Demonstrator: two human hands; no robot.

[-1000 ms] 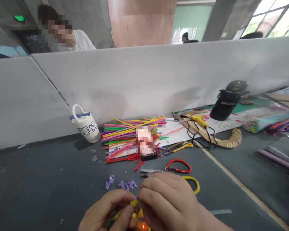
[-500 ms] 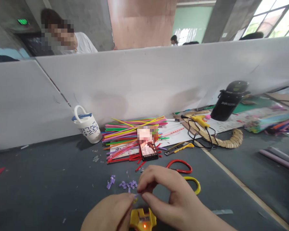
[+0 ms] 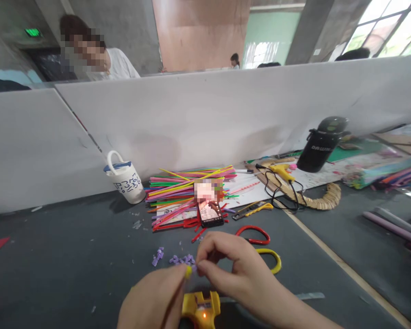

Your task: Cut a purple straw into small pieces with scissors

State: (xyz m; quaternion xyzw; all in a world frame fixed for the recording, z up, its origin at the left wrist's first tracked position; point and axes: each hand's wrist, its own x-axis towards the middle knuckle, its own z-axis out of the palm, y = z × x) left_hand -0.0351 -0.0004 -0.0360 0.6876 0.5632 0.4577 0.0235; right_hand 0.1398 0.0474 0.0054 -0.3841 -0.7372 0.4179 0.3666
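Observation:
My left hand [image 3: 154, 294] is closed in a pinch on a small yellow piece [image 3: 188, 272], whose other end the fingers hide. Thumb and forefinger of my right hand [image 3: 231, 265] grip a tiny purple piece [image 3: 194, 268], close against the yellow one; whether they touch I cannot tell. Beneath both hands stands a yellow device [image 3: 201, 306] with a lit orange light. Just beyond the fingertips lie several small purple pieces [image 3: 182, 259], with another cluster of purple bits [image 3: 158, 256] to the left.
Red [image 3: 253, 234] and yellow [image 3: 272, 261] handle loops lie beside my right hand. Beyond are a phone [image 3: 210, 212], colourful pipe cleaners [image 3: 178, 194], a cutter knife [image 3: 251, 210], a corded yellow glue gun [image 3: 282, 172], a white cup [image 3: 128, 185] and a black bottle [image 3: 318, 145]. A white partition [image 3: 208, 119] stands behind.
My left hand has turned and risen slightly, bringing the yellow piece up beside the purple one. My right hand keeps its pinch, and the view has shifted a little.

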